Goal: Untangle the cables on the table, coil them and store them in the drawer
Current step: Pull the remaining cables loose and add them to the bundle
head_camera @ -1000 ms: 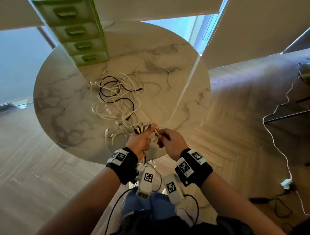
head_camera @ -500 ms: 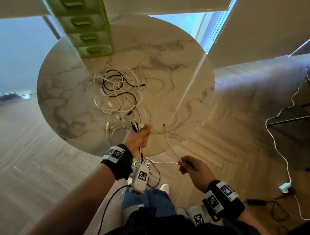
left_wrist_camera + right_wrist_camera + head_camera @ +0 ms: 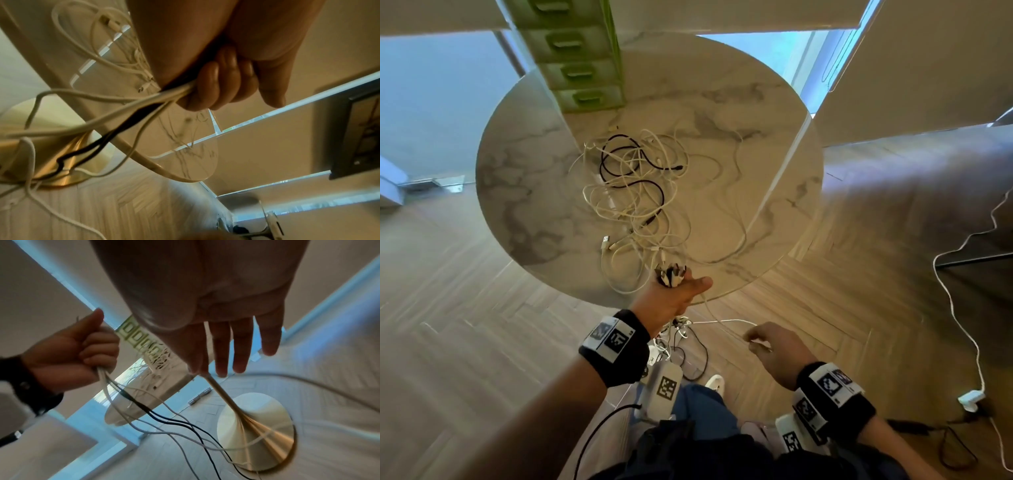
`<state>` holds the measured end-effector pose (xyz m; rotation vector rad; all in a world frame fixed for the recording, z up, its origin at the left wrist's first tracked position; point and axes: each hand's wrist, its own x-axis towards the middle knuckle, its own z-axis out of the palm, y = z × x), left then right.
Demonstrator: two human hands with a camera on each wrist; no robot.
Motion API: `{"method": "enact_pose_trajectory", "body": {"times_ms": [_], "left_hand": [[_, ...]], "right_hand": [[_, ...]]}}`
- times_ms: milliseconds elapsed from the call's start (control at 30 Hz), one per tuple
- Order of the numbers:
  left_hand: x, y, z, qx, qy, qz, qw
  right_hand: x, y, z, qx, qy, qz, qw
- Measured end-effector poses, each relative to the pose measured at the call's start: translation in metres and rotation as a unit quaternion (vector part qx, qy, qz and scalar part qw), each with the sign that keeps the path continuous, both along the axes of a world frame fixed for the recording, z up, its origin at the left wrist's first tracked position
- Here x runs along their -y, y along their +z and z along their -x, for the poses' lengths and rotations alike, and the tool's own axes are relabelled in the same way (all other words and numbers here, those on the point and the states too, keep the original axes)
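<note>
A tangle of white and black cables [image 3: 637, 192] lies mid-table on the round marble table [image 3: 756, 137]. At the near table edge my left hand [image 3: 671, 279] grips a bundle of cable ends, plugs sticking up from the fist. In the left wrist view the curled fingers [image 3: 207, 84] close round white and black strands. Loose lengths [image 3: 678, 335] hang below it. My right hand [image 3: 756, 342] is lower and to the right, off the table, pinching a single white cable [image 3: 722, 322] between thumb and forefinger. The green drawer unit [image 3: 575, 68] stands at the far left edge, drawers closed.
A gold pedestal base [image 3: 255, 426] stands on the wood floor under the table. A white power cord [image 3: 962, 308] runs across the floor on the right to a white adapter [image 3: 971, 399]. Black leads [image 3: 955, 445] lie near it.
My right hand has left the left hand and moved back, down and to the right, drawing one white cable out with it. The left hand has kept its grip on the bundle.
</note>
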<state>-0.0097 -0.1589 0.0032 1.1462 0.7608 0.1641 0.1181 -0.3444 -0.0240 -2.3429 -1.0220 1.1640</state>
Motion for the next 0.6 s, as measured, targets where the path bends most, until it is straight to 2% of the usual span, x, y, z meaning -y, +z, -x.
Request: {"method": "enact_pose_trajectory", "body": {"times_ms": [33, 100, 200, 267, 333, 367, 433, 467, 500, 533, 600], "left_hand": [[0.003, -0.001, 0.002, -0.012, -0.011, -0.021, 1.000], [0.011, 0.001, 0.005, -0.032, -0.023, -0.068, 0.997], [0.026, 0.007, 0.009, -0.028, -0.065, -0.108, 0.992], [0.032, 0.007, 0.012, -0.001, -0.099, -0.096, 0.990], [0.040, 0.009, 0.013, 0.015, -0.072, -0.061, 0.995], [0.039, 0.020, 0.015, -0.006, -0.086, -0.017, 0.996], [0.050, 0.028, 0.017, -0.002, -0.065, -0.225, 0.972], [0.053, 0.037, 0.014, -0.070, -0.059, -0.128, 0.988], [0.058, 0.043, 0.012, -0.064, 0.032, -0.062, 0.995], [0.061, 0.037, 0.015, -0.077, 0.071, -0.079, 0.991], [0.066, 0.034, 0.015, -0.071, -0.007, -0.099, 0.993]], "right_hand": [[-0.003, 0.004, 0.001, 0.032, 0.031, -0.007, 0.999], [-0.016, 0.024, 0.006, 0.053, 0.025, -0.105, 0.993], [-0.038, 0.061, 0.016, 0.024, -0.012, -0.260, 0.965], [-0.048, 0.077, 0.025, -0.005, 0.026, -0.289, 0.957], [-0.054, 0.082, 0.037, -0.013, 0.111, -0.285, 0.952], [-0.054, 0.081, 0.042, -0.006, 0.150, -0.288, 0.946], [-0.052, 0.079, 0.048, 0.017, 0.194, -0.317, 0.928], [-0.051, 0.079, 0.049, 0.026, 0.204, -0.340, 0.918], [-0.050, 0.079, 0.048, 0.032, 0.212, -0.363, 0.907], [-0.049, 0.077, 0.046, 0.031, 0.216, -0.377, 0.900], [-0.048, 0.078, 0.042, -0.018, 0.190, -0.359, 0.914]]}}
